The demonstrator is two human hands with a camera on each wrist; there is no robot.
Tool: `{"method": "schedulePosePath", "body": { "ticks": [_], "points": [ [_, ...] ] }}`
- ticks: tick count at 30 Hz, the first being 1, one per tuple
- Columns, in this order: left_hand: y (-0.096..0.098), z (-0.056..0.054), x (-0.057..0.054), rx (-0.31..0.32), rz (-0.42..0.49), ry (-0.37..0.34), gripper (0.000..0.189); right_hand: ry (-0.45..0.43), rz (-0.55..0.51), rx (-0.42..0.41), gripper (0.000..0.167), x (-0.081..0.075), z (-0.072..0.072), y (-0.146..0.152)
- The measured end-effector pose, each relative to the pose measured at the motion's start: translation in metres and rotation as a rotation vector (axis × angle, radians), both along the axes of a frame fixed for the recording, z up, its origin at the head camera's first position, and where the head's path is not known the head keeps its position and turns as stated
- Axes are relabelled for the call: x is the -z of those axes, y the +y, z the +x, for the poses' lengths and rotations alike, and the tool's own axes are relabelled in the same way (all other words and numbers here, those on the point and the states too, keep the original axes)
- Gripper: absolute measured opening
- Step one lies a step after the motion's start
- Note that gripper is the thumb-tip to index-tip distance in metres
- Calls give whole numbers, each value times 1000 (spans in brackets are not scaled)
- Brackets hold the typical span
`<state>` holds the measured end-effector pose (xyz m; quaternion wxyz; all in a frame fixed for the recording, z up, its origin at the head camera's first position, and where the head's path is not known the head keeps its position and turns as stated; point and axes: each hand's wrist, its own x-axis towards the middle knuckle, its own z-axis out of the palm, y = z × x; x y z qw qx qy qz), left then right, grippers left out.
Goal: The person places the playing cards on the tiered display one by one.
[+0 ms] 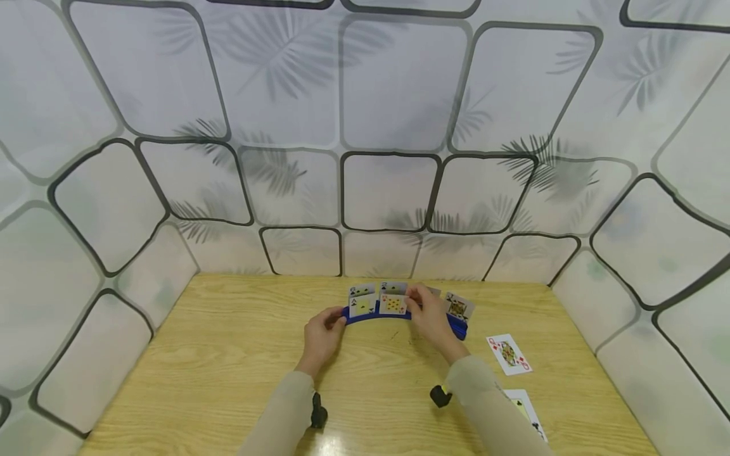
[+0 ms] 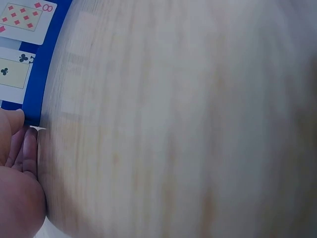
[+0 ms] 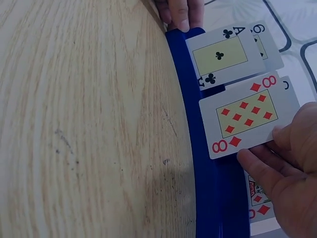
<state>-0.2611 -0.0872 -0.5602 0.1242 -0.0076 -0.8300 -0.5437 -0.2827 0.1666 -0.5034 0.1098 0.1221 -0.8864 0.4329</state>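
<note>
Pale leaf-printed walls [image 1: 393,82] surround a yellowish wood-grained table [image 1: 228,348].

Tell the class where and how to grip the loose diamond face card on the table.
Probably by both long edges, with the right hand from above: the diamond face card lies thin and flat on the table, and no other card touches it.

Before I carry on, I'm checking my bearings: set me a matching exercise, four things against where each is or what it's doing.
1. left hand
2. right hand
3. ace of clubs
4. loose cards

A. lying on the wooden table
B. touching the eight of diamonds
C. in front of a six
D. gripping the blue holder's end

Pairs: 1-D, 2-B, 3-C, 4-A
</note>
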Motion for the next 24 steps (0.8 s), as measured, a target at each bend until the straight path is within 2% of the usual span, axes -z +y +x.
{"method": "schedulePosePath", "body": {
  "ticks": [8,16,24],
  "points": [
    [0,-1,0,-4,2,-13,24,16,13,5,12,0,-1,-1],
    [0,0,0,-3,2,-11,24,22,25,-29,6,5,-3,0],
    [0,1,-2,3,-4,-1,24,27,9,-25,5,9,-3,0]
  ]
}}
